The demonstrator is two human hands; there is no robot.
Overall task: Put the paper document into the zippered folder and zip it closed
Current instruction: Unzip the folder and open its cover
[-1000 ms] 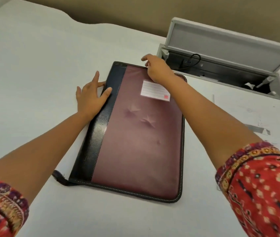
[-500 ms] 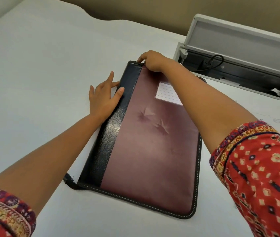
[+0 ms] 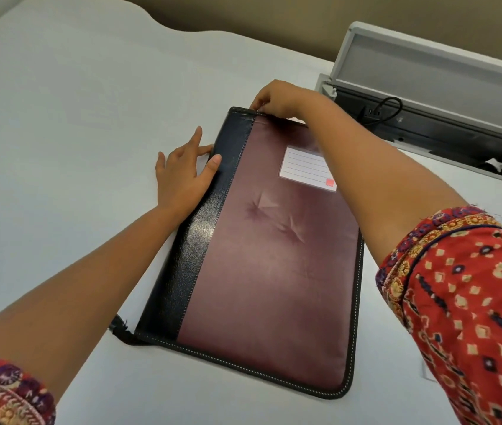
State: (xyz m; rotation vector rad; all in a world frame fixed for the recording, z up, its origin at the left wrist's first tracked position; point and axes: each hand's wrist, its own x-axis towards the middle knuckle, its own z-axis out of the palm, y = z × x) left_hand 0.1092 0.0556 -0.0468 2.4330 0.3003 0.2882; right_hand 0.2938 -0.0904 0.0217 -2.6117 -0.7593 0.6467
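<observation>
A maroon zippered folder [image 3: 268,265] with a black spine strip and a lined white label lies flat and closed on the white table [image 3: 75,118]. My left hand [image 3: 182,173] rests flat against the folder's left spine edge, fingers straight, thumb on the black strip. My right hand [image 3: 277,98] is at the folder's far edge near the top left corner, fingertips pinching something small there, apparently the zipper pull, which is hidden by the fingers. No paper document shows; the folder's inside is hidden.
An open cable box [image 3: 427,118] with a raised white lid is set into the table at the far right, holding a black cable and sockets. A short black strap [image 3: 121,331] sticks out at the folder's near left corner. A beige wall runs behind the table.
My right hand has slid left along the folder's far edge, from near the label toward the top left corner. My left hand has stayed on the spine.
</observation>
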